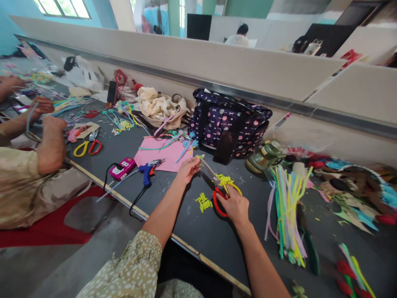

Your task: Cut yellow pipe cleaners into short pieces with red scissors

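Note:
My right hand [236,207] is closed around the handles of scissors [221,191], one loop red and one yellow. The blades point up and left to the small green piece [201,157] pinched in my left hand [189,169]. Below the scissors lies a small pile of yellow-green pieces [204,202] on the dark table [192,225]. More yellow pieces [225,179] lie behind the handles. Behind my left hand is a pink sheet [164,154] with blue and green stems on it.
A blue glue gun [147,173] and a magenta box [123,168] lie left. A dark patterned bag [229,120], a phone [224,147] and a jar [263,156] stand behind. Colourful stems [288,211] lie right. Another person's hands [45,111] work at far left, near other scissors [89,145].

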`<move>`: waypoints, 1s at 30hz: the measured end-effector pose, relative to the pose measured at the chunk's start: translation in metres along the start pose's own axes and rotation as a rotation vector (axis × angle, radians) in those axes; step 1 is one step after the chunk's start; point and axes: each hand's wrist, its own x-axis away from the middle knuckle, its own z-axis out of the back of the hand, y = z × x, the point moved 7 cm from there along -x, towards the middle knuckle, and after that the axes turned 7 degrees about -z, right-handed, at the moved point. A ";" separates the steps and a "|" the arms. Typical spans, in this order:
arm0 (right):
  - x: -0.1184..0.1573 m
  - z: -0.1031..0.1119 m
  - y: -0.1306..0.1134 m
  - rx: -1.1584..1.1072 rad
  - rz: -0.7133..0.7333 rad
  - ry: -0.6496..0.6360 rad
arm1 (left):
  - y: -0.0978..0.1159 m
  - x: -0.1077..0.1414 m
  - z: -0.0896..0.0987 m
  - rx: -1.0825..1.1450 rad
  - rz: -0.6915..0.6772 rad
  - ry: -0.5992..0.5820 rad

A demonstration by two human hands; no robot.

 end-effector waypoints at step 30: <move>0.000 -0.002 0.001 0.001 0.016 -0.011 | -0.002 0.001 -0.004 -0.084 -0.031 -0.107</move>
